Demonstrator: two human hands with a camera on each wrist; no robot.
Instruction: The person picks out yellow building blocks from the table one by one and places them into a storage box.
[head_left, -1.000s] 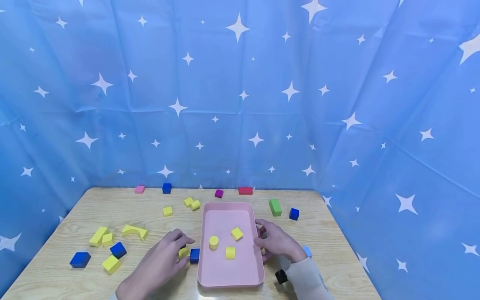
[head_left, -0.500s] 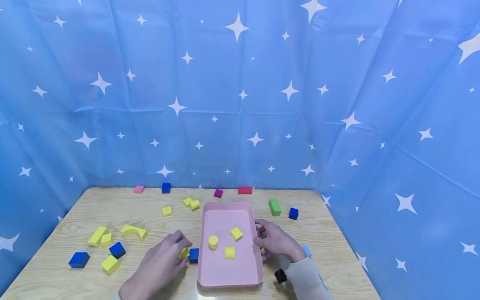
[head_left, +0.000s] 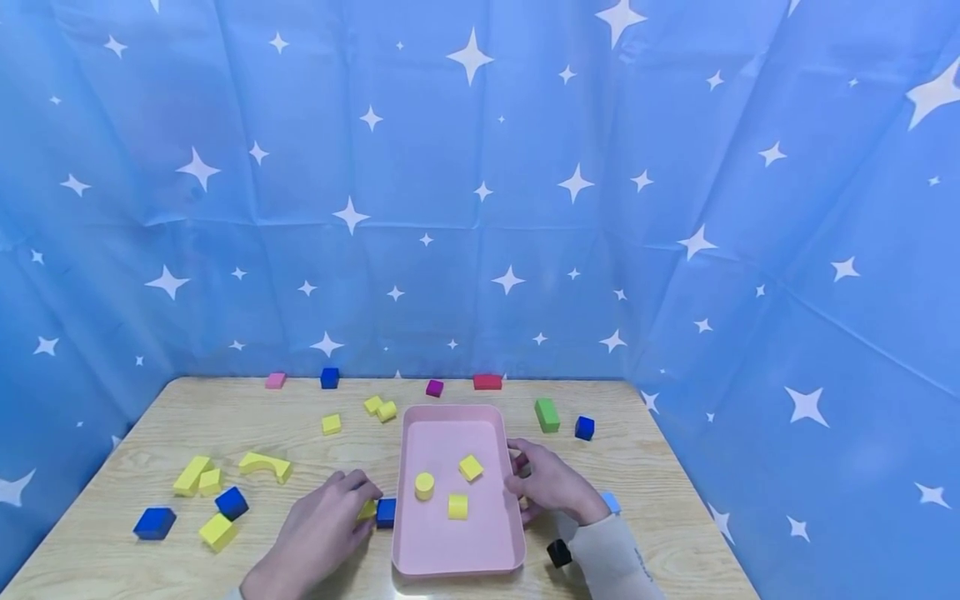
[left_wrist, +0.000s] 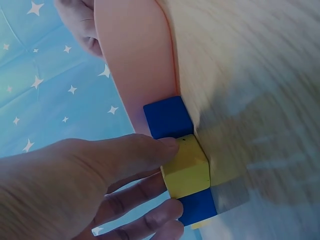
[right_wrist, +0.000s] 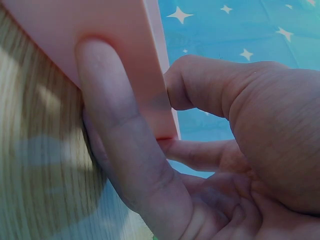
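Observation:
Left of the pink tray, my left hand pinches a yellow block, thumb on its near edge and fingers behind. In the left wrist view this block sits between two blue blocks; one blue block is right beside the tray wall. My right hand holds the tray's right side, thumb at the rim and fingers against the outer wall. Inside the tray are a yellow cylinder, a yellow cube and another yellow cylinder.
At the left lie a yellow arch, a blue block and several more blocks. Along the back are a red block and a purple cube. A green block and a black block lie right of the tray.
My left fingers have drawn in slightly around the yellow block. The right hand keeps its place on the tray, and the whole head view has shifted a little.

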